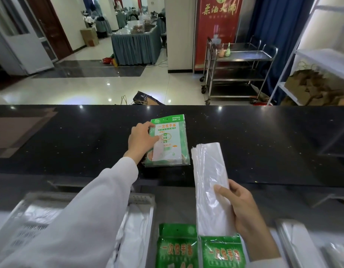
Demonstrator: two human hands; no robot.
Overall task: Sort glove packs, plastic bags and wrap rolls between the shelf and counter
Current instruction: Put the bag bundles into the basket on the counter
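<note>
Head view: left hand [141, 139] flat on glove pack [172, 141]

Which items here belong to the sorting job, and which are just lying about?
Job: glove pack under left hand; plastic bags in right hand; lower glove packs.
Lying about: steel cart; red banner; draped table.

The bench [70, 136] was glossy black stone (speckled); the glove pack [171, 140] and bag bundle [209, 180] were shiny plastic.
</note>
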